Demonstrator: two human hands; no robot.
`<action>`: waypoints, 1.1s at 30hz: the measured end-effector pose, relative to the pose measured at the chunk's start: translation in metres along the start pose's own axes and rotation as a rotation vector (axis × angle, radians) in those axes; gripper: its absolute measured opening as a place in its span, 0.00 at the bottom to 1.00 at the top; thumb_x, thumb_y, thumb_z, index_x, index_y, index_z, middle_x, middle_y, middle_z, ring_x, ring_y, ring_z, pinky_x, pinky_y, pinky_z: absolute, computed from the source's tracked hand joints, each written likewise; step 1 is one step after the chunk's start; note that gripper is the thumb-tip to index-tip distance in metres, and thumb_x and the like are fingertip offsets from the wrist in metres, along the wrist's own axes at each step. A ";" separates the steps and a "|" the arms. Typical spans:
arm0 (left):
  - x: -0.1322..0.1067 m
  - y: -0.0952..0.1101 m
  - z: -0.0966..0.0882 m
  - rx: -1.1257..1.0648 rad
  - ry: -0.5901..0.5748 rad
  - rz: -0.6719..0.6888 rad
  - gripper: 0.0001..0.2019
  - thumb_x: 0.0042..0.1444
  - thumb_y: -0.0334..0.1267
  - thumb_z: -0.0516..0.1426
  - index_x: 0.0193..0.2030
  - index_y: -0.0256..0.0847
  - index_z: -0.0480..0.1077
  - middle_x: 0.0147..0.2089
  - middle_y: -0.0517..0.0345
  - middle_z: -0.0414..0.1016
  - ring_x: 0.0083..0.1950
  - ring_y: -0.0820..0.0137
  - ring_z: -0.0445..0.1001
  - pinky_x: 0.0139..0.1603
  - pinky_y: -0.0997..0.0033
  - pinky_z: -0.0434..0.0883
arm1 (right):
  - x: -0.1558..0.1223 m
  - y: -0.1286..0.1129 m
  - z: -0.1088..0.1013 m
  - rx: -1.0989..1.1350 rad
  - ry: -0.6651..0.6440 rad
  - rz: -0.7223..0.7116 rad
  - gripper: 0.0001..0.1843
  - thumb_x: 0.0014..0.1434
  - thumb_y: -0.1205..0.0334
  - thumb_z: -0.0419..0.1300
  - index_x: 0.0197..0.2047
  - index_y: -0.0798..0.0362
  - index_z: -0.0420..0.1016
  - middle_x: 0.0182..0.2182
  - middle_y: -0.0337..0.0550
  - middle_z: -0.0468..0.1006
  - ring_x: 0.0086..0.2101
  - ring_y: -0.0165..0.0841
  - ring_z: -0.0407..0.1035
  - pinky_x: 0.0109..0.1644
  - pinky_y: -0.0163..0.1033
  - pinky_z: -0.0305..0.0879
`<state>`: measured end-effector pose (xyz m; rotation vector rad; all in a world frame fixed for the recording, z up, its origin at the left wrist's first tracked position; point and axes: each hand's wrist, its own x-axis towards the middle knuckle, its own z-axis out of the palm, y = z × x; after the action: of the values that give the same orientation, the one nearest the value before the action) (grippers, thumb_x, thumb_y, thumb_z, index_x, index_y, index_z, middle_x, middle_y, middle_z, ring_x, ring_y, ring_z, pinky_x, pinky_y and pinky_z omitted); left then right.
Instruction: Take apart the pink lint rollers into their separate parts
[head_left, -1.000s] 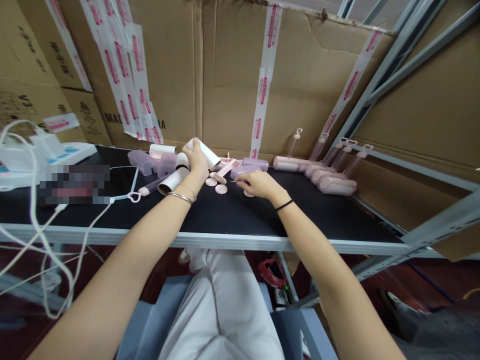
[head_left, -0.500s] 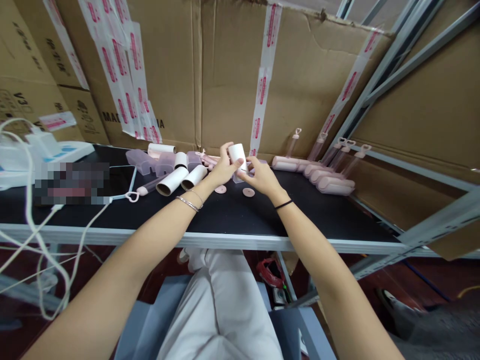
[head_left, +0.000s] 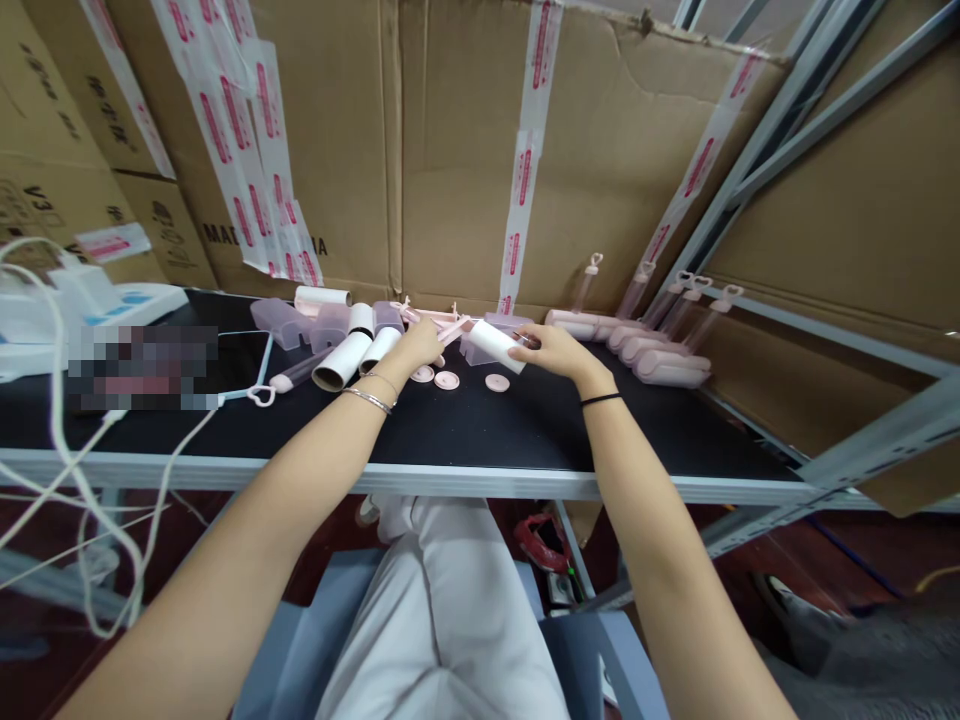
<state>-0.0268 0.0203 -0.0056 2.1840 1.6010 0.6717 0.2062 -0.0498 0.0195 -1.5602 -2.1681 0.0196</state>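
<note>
My right hand [head_left: 556,352] grips a white paper roll [head_left: 495,346] by one end, tilted low over the black table [head_left: 465,430]. My left hand [head_left: 418,343] is closed on a pink handle piece [head_left: 450,331] beside the pile of parts. Three pink round caps [head_left: 447,380] lie on the table just in front of both hands. Two more white rolls [head_left: 343,361] rest to the left of my left hand, next to translucent pink covers [head_left: 279,322].
Finished pink rollers [head_left: 660,366] lie in a row at the right by the metal rack. A tablet [head_left: 225,365] and white cables [head_left: 52,440] sit left. Taped cardboard boxes [head_left: 465,150] wall the back. My lap and chair are below the table edge.
The white roll passed from my left hand to my right, which now holds it tilted to the right. My left hand dropped to the pink handle piece.
</note>
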 end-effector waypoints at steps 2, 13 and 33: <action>-0.001 0.001 -0.002 0.045 0.035 -0.039 0.17 0.44 0.28 0.60 0.44 0.30 0.69 0.36 0.44 0.78 0.42 0.62 0.76 0.42 0.72 0.68 | 0.000 0.004 0.001 0.010 -0.046 0.020 0.20 0.50 0.52 0.58 0.44 0.54 0.73 0.37 0.42 0.76 0.35 0.34 0.69 0.38 0.35 0.60; 0.017 0.002 0.005 -0.654 0.348 0.162 0.14 0.56 0.44 0.53 0.40 0.34 0.70 0.30 0.51 0.74 0.30 0.68 0.75 0.32 0.72 0.70 | 0.005 0.009 0.013 -0.133 -0.080 0.036 0.16 0.51 0.62 0.59 0.45 0.56 0.72 0.40 0.45 0.76 0.39 0.34 0.69 0.43 0.35 0.61; -0.002 0.027 0.018 -0.765 0.059 0.187 0.24 0.57 0.56 0.46 0.31 0.34 0.67 0.28 0.53 0.73 0.22 0.77 0.69 0.24 0.78 0.68 | 0.004 -0.045 0.028 -0.324 0.121 -0.016 0.17 0.65 0.56 0.39 0.48 0.51 0.65 0.38 0.48 0.74 0.38 0.38 0.69 0.38 0.37 0.59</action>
<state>0.0041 0.0102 -0.0069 1.7392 0.9266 1.1767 0.1550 -0.0549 0.0084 -1.6659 -2.1669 -0.4394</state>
